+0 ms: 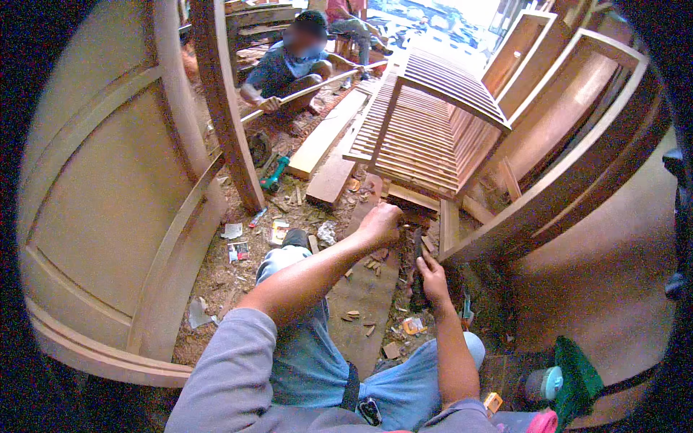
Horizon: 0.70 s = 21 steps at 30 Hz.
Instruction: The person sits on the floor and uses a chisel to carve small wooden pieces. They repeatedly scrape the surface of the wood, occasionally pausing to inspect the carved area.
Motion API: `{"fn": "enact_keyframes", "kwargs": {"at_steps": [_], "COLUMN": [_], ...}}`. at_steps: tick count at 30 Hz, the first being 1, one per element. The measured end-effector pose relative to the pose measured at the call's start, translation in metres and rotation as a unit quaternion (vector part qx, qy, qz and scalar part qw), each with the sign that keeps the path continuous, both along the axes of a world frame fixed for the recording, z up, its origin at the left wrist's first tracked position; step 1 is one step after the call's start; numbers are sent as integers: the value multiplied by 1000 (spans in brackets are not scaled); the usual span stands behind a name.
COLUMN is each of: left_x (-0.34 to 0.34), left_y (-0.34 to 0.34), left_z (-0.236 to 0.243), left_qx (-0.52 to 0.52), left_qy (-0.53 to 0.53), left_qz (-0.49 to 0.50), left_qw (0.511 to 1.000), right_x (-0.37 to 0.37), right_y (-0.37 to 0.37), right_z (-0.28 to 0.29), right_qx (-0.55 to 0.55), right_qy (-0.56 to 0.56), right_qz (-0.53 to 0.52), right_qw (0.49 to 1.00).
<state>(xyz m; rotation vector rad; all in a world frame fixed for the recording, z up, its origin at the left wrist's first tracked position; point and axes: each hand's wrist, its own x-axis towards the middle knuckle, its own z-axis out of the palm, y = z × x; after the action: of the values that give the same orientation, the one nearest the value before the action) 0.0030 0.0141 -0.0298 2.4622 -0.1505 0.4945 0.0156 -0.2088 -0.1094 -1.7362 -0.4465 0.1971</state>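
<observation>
My left hand (pixel 382 225) is closed in a fist above the littered ground; whatever its fingers hold is hidden. Just right of it and nearer to me, my right hand (pixel 432 280) grips a dark, narrow, long tool (pixel 418 245), whose exact kind I cannot make out. The tool's far end comes close to my left fist. Beneath both hands lies a brown wooden board (pixel 364 303) scattered with small wood chips (pixel 351 315). Beyond them stands a slatted wooden frame (pixel 411 123), with short wood pieces at its near foot.
A panelled wooden door (pixel 101 187) and an upright post (pixel 225 108) stand left. Wooden frames (pixel 548 159) lean at right. A green-and-black power tool (pixel 275 174) lies near planks (pixel 328 133). Another person (pixel 289 72) squats beyond, holding a long wooden strip (pixel 310 89).
</observation>
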Motion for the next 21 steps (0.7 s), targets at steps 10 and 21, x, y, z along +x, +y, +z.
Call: {"fn": "enact_keyframes", "kwargs": {"at_steps": [10, 21], "left_x": [5, 27], "left_y": [-2, -20], "left_z": [-13, -8], "left_qx": [-33, -22], "left_qy": [45, 51], "left_qz": [-42, 19], "left_qw": [998, 998], "right_x": [-25, -16], "right_y": [13, 30], "right_z": [12, -5], "right_qx": [-38, 32], "right_qy": [65, 178], "right_qz": [71, -28], "right_qw": [995, 983]}}
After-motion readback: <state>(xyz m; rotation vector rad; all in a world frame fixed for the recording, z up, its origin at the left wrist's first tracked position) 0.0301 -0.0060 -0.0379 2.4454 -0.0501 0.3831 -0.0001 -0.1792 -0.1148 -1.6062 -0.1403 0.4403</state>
